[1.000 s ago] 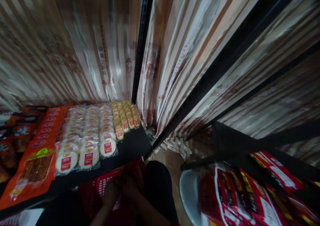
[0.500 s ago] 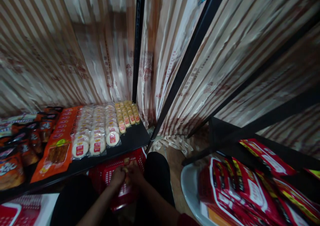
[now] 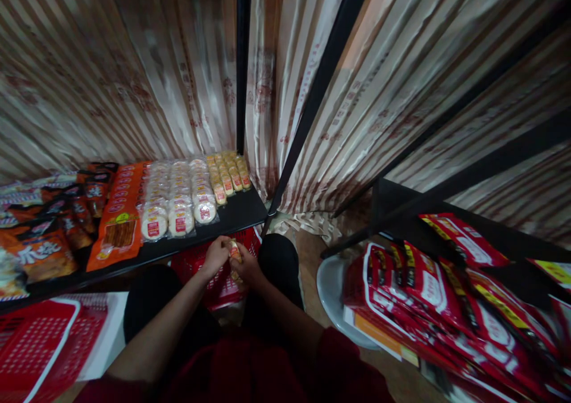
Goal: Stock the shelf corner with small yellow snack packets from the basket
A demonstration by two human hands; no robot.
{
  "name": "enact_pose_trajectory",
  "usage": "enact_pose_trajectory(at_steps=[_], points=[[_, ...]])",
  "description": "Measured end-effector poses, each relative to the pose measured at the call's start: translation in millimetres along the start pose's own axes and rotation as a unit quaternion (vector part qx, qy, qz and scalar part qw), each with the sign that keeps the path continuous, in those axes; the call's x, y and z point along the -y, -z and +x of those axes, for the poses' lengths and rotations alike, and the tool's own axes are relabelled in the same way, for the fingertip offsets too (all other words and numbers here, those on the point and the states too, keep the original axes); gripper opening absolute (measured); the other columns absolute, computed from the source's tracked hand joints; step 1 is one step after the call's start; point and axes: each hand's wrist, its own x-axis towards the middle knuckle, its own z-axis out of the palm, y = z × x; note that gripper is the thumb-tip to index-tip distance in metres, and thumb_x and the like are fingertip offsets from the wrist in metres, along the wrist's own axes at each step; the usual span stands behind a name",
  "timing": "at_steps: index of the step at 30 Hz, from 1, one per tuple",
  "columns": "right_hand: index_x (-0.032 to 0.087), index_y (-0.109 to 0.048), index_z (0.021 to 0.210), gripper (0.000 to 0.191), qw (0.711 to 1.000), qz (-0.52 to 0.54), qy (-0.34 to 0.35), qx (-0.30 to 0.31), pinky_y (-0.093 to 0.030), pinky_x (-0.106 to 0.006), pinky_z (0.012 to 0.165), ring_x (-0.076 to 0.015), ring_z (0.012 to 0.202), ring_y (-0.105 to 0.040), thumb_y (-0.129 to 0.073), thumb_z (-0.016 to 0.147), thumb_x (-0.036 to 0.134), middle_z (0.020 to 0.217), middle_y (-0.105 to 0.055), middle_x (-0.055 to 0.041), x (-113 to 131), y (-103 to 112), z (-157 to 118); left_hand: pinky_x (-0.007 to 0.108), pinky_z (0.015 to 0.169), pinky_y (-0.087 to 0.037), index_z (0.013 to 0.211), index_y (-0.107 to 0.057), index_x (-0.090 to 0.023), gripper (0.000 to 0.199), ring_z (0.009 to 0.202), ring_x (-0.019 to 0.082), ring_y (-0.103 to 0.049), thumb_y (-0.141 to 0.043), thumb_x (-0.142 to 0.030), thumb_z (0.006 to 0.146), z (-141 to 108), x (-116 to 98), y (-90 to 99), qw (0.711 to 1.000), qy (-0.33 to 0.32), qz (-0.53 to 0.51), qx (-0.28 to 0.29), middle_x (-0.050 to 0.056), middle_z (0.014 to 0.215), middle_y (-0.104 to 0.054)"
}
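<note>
My left hand (image 3: 216, 255) and my right hand (image 3: 248, 267) meet over a red plastic basket (image 3: 190, 264) between my knees. Their fingers close around a small yellow packaged snack (image 3: 234, 250) with a red label. Part of another pale wrapped piece shows below my right fingers, too dim to make out fully. Just beyond my hands, on the black shelf (image 3: 241, 211), stand rows of similar small yellow snacks (image 3: 227, 174). Left of these lie rows of round white wrapped crackers (image 3: 180, 204).
Orange snack packs (image 3: 118, 219) and darker bags (image 3: 44, 251) fill the shelf's left part. Another red basket (image 3: 40, 337) is at lower left. On the right, red snack bags (image 3: 439, 290) are heaped by a grey stool (image 3: 330, 284). Black metal posts (image 3: 307, 115) rise before striped curtains (image 3: 178, 76).
My view has tilted down, so the shelf sits higher in the picture. My hands have come up toward the shelf's front edge, and the small snack between them shows more plainly.
</note>
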Motion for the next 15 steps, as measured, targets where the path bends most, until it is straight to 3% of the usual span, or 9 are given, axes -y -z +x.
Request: enact_pose_trajectory(at_steps=[5,11,15], points=[[0.018,-0.049,0.125,0.054,0.999,-0.035,0.012,0.033,-0.044,-0.031,0.088,-0.0186,0.092,-0.06,-0.054,0.072,0.021,0.102,-0.066,-0.0045,10,6,-2,0.025,0.07,-0.048,0.077,-0.063,-0.016,0.012,0.068,0.014,-0.061,-0.061,-0.017,0.066,2,-7,2.2,1.0,0.001,-0.02,-0.006,0.002,0.071,-0.067],[0.017,-0.052,0.121,0.052,0.998,-0.052,0.031,-0.003,-0.043,-0.035,0.092,-0.0208,0.1,-0.057,-0.058,0.07,0.022,0.11,-0.062,-0.008,5,7,2,0.022,0.06,-0.048,0.081,-0.061,-0.015,0.012,0.059,0.011,-0.058,-0.058,-0.018,0.07,1,-17,2.4,0.997,0.026,-0.074,-0.014,0.0,0.066,-0.063],[0.017,-0.05,0.121,0.053,0.999,0.027,0.01,-0.044,-0.048,-0.034,0.085,-0.02,0.097,-0.058,-0.059,0.069,0.025,0.11,-0.06,-0.0091,-5,6,8,0.022,0.056,-0.048,0.085,-0.057,-0.014,0.012,0.058,0.01,-0.058,-0.054,-0.019,0.074,-2,-25,6.3,0.991,0.043,-0.128,-0.009,0.0,0.069,-0.06]])
